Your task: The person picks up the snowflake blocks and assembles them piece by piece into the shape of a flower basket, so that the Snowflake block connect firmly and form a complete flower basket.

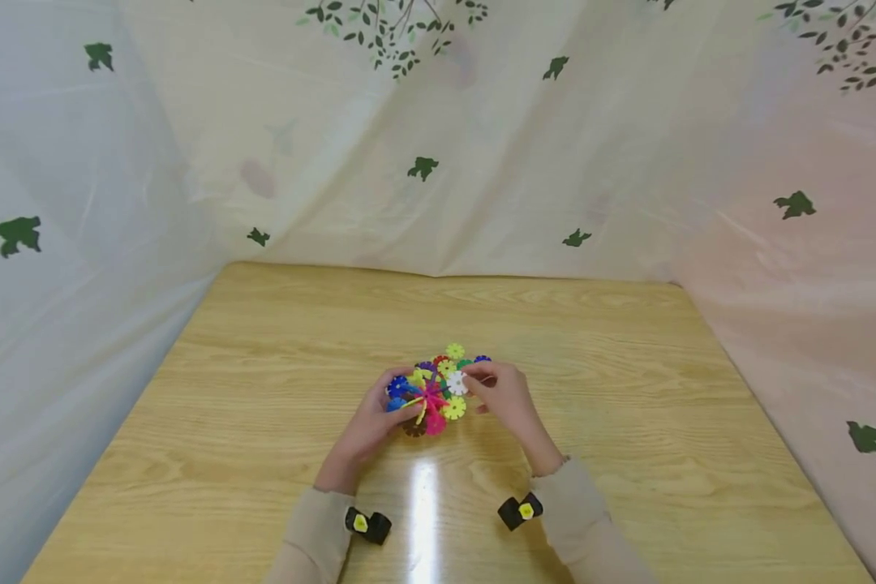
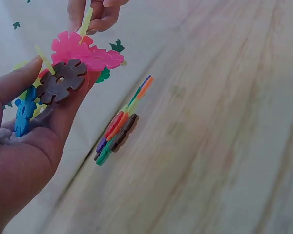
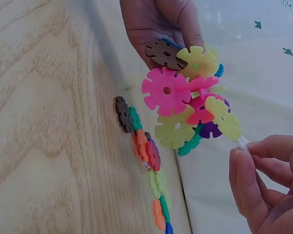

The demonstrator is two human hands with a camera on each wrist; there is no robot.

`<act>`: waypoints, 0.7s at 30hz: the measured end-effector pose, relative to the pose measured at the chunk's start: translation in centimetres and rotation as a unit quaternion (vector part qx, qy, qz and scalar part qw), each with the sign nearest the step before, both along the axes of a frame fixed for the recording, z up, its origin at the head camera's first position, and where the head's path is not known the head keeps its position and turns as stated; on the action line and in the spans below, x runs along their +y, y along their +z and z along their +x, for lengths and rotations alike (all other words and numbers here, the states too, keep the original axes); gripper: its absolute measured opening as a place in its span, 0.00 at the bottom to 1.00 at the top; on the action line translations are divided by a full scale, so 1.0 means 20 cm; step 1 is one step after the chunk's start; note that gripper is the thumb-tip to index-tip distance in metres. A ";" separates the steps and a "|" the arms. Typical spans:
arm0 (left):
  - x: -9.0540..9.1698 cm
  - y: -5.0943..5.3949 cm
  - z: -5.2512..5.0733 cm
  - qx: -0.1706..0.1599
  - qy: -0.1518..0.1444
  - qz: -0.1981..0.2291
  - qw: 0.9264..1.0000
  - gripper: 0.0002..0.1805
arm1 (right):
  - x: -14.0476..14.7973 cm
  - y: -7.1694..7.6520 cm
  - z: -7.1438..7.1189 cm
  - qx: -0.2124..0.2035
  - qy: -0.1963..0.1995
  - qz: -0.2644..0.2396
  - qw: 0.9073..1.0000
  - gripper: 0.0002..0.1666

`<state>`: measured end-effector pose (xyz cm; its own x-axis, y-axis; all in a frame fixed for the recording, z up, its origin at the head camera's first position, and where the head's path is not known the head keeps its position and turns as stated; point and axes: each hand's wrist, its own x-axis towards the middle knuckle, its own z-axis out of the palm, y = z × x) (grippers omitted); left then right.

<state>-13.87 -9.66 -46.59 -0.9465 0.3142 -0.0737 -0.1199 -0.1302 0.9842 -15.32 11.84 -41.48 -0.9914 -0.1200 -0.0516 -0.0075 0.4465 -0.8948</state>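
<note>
My left hand (image 1: 368, 423) grips a cluster of notched plastic flower discs (image 1: 431, 397) slotted together at angles. In the left wrist view, a brown disc (image 2: 62, 82), a pink disc (image 2: 67, 46) and a blue disc (image 2: 24, 111) show close to the thumb. My right hand (image 1: 507, 396) pinches a white disc (image 1: 456, 383) at the cluster's right side. Seen from the right wrist, the white disc (image 3: 242, 143) is edge-on between thumb and finger, by a yellow disc (image 3: 223, 118). Whether the two are joined I cannot tell.
Several loose discs (image 3: 141, 146) in brown, green, orange, red and other colours lie on the wooden table (image 1: 263, 349) beyond the hands. A pale curtain (image 1: 482, 203) with leaf and bird prints surrounds the table's back and sides.
</note>
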 end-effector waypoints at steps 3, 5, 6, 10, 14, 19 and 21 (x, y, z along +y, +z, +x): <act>0.01 0.00 0.00 0.003 -0.005 -0.011 1.000 0.32 | 0.00 -0.01 0.01 0.011 -0.002 0.010 1.000 0.11; 0.01 -0.01 0.00 0.003 -0.005 -0.019 1.000 0.32 | 0.00 -0.01 0.02 0.017 -0.002 0.016 1.000 0.10; 0.01 -0.01 0.00 0.004 -0.005 -0.024 1.000 0.32 | 0.00 0.00 0.03 0.018 -0.005 0.018 1.000 0.10; 0.01 -0.01 0.00 0.014 -0.002 -0.046 0.999 0.32 | 0.00 0.00 0.04 0.025 -0.016 0.029 0.999 0.10; 0.02 0.00 0.01 0.034 0.001 -0.065 0.997 0.32 | 0.00 0.00 0.05 0.020 -0.010 0.039 0.999 0.10; 0.04 -0.01 0.02 0.047 0.016 -0.077 0.996 0.32 | 0.01 -0.01 0.06 0.007 -0.012 0.028 1.000 0.10; 0.05 -0.01 0.02 0.047 0.028 -0.080 0.995 0.32 | 0.02 -0.02 0.06 0.008 -0.017 0.019 1.000 0.09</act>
